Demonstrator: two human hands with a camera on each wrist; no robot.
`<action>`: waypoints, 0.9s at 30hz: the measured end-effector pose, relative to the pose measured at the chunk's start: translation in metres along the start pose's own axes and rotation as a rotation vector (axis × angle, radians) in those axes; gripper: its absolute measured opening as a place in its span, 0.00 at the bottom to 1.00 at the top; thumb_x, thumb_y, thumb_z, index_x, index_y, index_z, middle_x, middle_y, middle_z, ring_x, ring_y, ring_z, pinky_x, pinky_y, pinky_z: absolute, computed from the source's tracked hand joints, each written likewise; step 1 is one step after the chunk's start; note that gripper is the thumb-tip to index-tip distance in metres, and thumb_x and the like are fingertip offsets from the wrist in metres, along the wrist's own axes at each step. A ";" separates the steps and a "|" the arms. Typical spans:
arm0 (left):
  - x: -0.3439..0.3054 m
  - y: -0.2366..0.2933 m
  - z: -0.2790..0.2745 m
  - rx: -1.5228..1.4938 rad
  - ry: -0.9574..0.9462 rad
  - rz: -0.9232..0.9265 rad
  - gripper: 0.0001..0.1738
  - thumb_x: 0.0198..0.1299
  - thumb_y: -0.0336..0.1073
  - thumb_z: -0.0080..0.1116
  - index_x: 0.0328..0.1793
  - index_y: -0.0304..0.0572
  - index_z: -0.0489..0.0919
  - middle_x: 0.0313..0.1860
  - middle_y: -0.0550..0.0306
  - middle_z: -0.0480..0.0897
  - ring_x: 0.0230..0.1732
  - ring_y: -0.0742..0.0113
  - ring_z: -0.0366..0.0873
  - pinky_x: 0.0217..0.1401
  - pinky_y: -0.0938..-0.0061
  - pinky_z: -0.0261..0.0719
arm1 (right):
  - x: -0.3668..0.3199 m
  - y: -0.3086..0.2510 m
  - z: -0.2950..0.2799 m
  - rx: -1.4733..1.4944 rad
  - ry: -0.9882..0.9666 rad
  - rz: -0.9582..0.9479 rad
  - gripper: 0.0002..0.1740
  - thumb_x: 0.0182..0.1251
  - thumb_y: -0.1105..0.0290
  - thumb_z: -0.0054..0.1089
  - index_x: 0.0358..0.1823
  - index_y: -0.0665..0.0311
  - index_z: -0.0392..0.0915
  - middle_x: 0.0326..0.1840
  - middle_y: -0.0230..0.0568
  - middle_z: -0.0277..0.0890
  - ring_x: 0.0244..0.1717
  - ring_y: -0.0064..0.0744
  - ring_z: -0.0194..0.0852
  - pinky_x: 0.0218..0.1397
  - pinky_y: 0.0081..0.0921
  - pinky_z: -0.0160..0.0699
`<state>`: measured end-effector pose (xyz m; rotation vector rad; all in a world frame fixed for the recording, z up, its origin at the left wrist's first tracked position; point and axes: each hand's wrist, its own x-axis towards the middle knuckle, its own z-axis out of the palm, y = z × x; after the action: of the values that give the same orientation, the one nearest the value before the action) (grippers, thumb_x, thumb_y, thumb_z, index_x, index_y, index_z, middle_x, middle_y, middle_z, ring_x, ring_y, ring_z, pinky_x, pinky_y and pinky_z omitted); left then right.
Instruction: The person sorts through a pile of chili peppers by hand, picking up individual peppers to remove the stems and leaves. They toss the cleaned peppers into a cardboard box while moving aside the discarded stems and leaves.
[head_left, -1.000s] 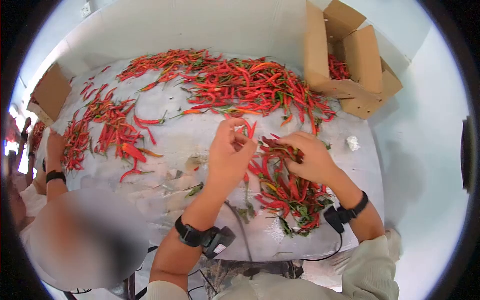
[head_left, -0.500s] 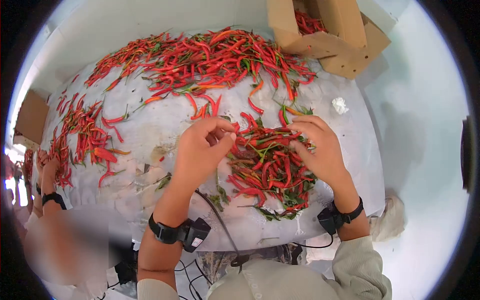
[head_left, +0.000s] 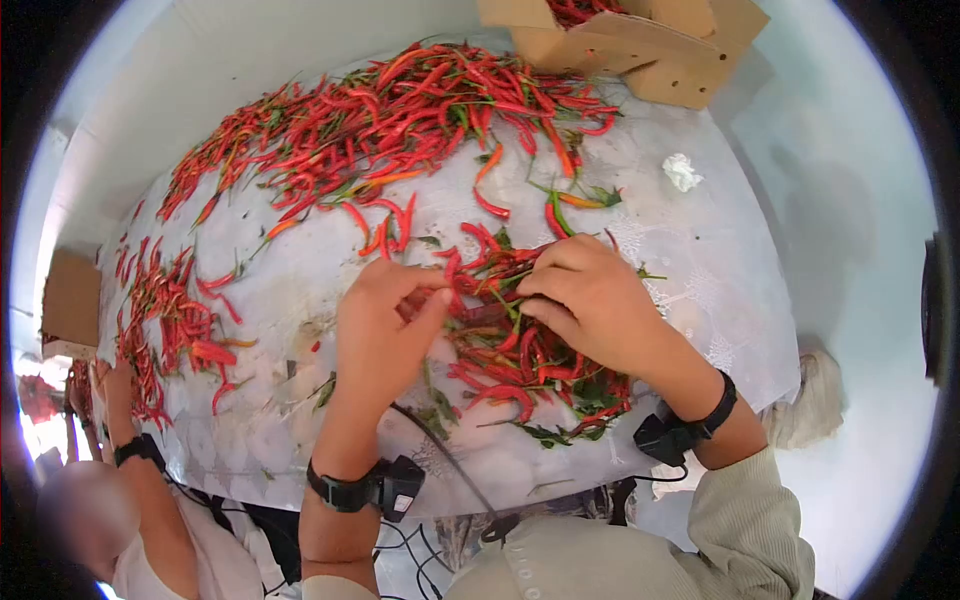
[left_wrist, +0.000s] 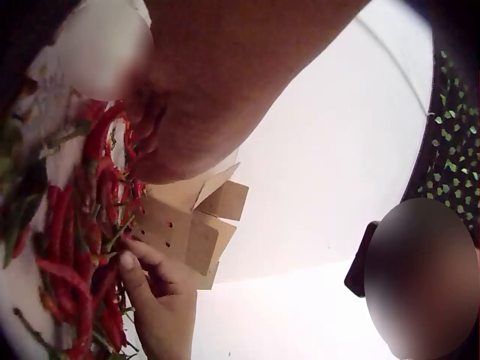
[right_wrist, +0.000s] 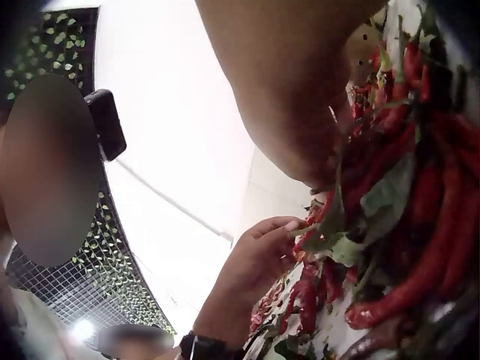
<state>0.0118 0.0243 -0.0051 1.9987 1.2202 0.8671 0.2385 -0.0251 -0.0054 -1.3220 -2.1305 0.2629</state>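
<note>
Head view faces down; close wrist views share chilies [head_left: 528, 352].

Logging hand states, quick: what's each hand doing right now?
Left hand: closed, pinching a red chili.
Right hand: fingers curled at the chili pile; whether they grip anything can't be told.

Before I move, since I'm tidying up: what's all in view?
Far chillies: many, mostly red, far side
Left chillies: many, mostly red, left
Near chillies: many, mostly red, near side
Leaves: several, green, near side
Boxes: at least two, brown, far right and left
Scrap: one, white, right
Table: one, white-covered, beneath
Cables: several, dark, near edge
Panel: one, dark and green, background
Others: at least one, pale top, left
Wrist cameras: two, black, wrists
Sleeves: two, beige, bottom
Left hand: one, bare, at near chillies
Right hand: one, bare, over near chillies
</note>
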 end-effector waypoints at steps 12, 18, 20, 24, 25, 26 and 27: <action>0.000 -0.010 0.003 -0.098 0.048 -0.075 0.06 0.55 0.30 0.65 0.38 0.37 0.83 0.29 0.57 0.78 0.26 0.73 0.73 0.30 0.78 0.71 | -0.008 -0.002 -0.011 0.091 -0.066 0.007 0.07 0.52 0.73 0.68 0.32 0.61 0.79 0.37 0.37 0.74 0.42 0.41 0.71 0.48 0.37 0.69; 0.001 -0.011 0.005 -0.097 0.071 -0.052 0.06 0.56 0.29 0.65 0.39 0.36 0.83 0.28 0.64 0.75 0.26 0.79 0.68 0.30 0.81 0.67 | -0.005 -0.006 -0.010 -0.055 -0.041 0.077 0.09 0.51 0.69 0.68 0.33 0.61 0.79 0.42 0.37 0.74 0.48 0.43 0.70 0.54 0.39 0.68; 0.001 -0.012 0.007 -0.050 0.122 0.002 0.05 0.56 0.29 0.64 0.38 0.36 0.83 0.28 0.65 0.75 0.26 0.80 0.68 0.29 0.82 0.66 | -0.005 -0.008 -0.004 -0.095 -0.043 0.050 0.09 0.50 0.70 0.68 0.33 0.61 0.79 0.45 0.38 0.74 0.50 0.44 0.69 0.55 0.40 0.68; 0.001 -0.012 0.003 -0.089 0.129 -0.032 0.05 0.57 0.29 0.64 0.38 0.37 0.82 0.28 0.65 0.75 0.26 0.80 0.67 0.29 0.82 0.66 | -0.005 -0.014 -0.002 -0.210 -0.047 0.051 0.10 0.48 0.72 0.68 0.34 0.60 0.79 0.51 0.38 0.73 0.54 0.44 0.68 0.57 0.39 0.67; 0.002 -0.012 0.003 -0.098 0.137 -0.022 0.05 0.57 0.29 0.64 0.38 0.37 0.82 0.28 0.65 0.75 0.26 0.80 0.67 0.29 0.82 0.66 | -0.005 -0.014 -0.003 -0.186 -0.065 0.058 0.11 0.48 0.73 0.68 0.35 0.60 0.80 0.51 0.39 0.73 0.54 0.44 0.68 0.58 0.39 0.68; 0.001 -0.012 0.002 -0.107 0.142 -0.011 0.05 0.57 0.29 0.64 0.38 0.37 0.82 0.28 0.65 0.75 0.26 0.80 0.67 0.29 0.82 0.65 | -0.005 -0.012 -0.003 -0.162 -0.082 0.068 0.12 0.48 0.74 0.68 0.36 0.60 0.80 0.51 0.40 0.73 0.54 0.44 0.69 0.58 0.38 0.68; 0.001 -0.011 0.003 -0.103 0.149 -0.006 0.05 0.57 0.29 0.64 0.38 0.36 0.82 0.28 0.65 0.75 0.25 0.81 0.67 0.29 0.82 0.65 | -0.006 -0.011 -0.004 -0.140 -0.097 0.080 0.13 0.48 0.75 0.69 0.37 0.60 0.80 0.51 0.41 0.74 0.54 0.44 0.69 0.58 0.37 0.68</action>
<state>0.0084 0.0289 -0.0154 1.8755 1.2364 1.0704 0.2345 -0.0362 0.0008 -1.5052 -2.2134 0.2175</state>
